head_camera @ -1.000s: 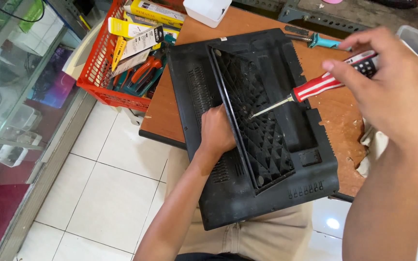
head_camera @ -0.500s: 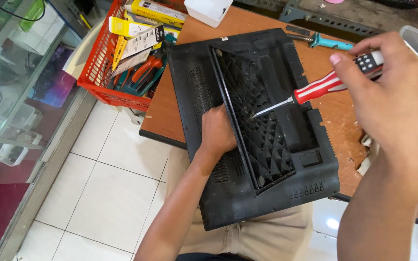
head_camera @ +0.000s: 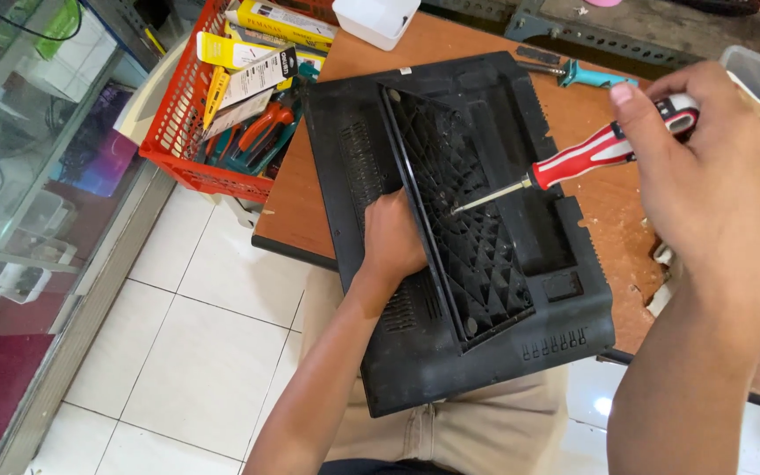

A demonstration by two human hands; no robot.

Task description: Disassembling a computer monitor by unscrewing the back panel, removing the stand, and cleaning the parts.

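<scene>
Wooden table (head_camera: 591,202) bears black back cover (head_camera: 485,352); left hand (head_camera: 393,237) presses flat steadying it, right hand (head_camera: 705,185) fingers clenched around red-white screwdriver (head_camera: 573,163), tip in grille.

**A small repair shop**

I worked in a repair shop. My wooden worktop (head_camera: 591,105) was scuffed and littered with debris. A red basket (head_camera: 188,132) beside it was crammed with tools and boxed supplies. A glass display case (head_camera: 19,176) stood along the white tiled floor (head_camera: 195,352), and a spare screwdriver (head_camera: 587,75) lay nearby.
</scene>
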